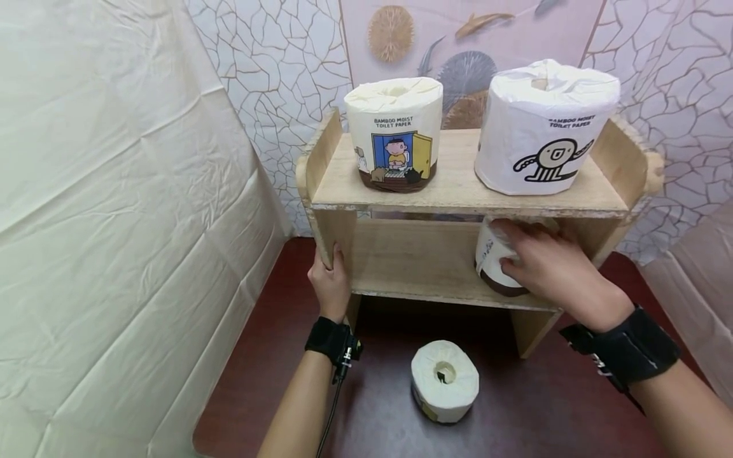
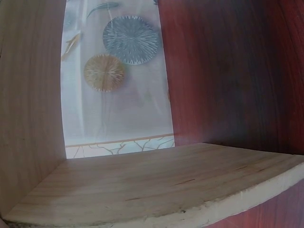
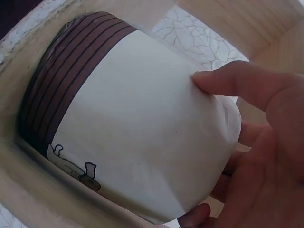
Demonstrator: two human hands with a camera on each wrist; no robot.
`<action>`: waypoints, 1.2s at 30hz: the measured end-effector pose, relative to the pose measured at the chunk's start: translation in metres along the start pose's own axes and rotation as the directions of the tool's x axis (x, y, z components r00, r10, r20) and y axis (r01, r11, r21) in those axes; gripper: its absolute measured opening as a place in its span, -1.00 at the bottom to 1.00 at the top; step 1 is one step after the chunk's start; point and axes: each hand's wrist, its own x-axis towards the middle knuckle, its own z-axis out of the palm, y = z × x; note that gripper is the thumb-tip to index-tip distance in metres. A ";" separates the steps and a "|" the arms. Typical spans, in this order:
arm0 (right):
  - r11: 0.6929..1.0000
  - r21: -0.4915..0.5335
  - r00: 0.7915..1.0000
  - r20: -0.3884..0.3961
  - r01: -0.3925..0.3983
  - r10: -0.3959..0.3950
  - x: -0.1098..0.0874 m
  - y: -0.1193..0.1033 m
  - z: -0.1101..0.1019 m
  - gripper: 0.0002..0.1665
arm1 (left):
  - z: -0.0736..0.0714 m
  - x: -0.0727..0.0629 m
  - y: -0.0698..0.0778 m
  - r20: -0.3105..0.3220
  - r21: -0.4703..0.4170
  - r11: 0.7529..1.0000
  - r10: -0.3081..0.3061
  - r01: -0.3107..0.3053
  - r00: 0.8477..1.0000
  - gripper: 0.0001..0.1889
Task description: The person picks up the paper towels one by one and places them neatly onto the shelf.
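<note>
My right hand grips a wrapped toilet paper roll that stands on the right part of the lower board of a small wooden shelf. In the right wrist view, the thumb presses one side of the wrapper and the other fingers curl around the far side. That roll has a striped brown band along its bottom. Over on the left, my left hand holds the front edge of the shelf's side panel. The left wrist view shows the shelf's bare inside, without the hand.
On the top board stand a cream toilet paper roll at left and a white one at right. Another roll sits on the dark red tabletop before the shelf. Pale cloth hangs along the left side.
</note>
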 end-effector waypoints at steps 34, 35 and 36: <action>0.977 0.116 0.968 -0.157 -0.181 0.198 0.034 -0.030 -0.010 -0.16 | -0.001 0.000 0.000 0.025 -0.002 1.000 0.006 -0.006 1.000 -0.64; 0.978 0.110 0.970 -0.149 -0.179 0.194 0.035 -0.030 -0.009 -0.18 | -0.001 -0.001 0.000 0.026 -0.002 1.000 -0.001 0.002 1.000 -0.64; 0.979 0.105 0.972 -0.144 -0.172 0.186 0.036 -0.030 -0.007 -0.19 | -0.001 -0.001 0.001 0.029 -0.003 1.000 -0.006 0.006 1.000 -0.64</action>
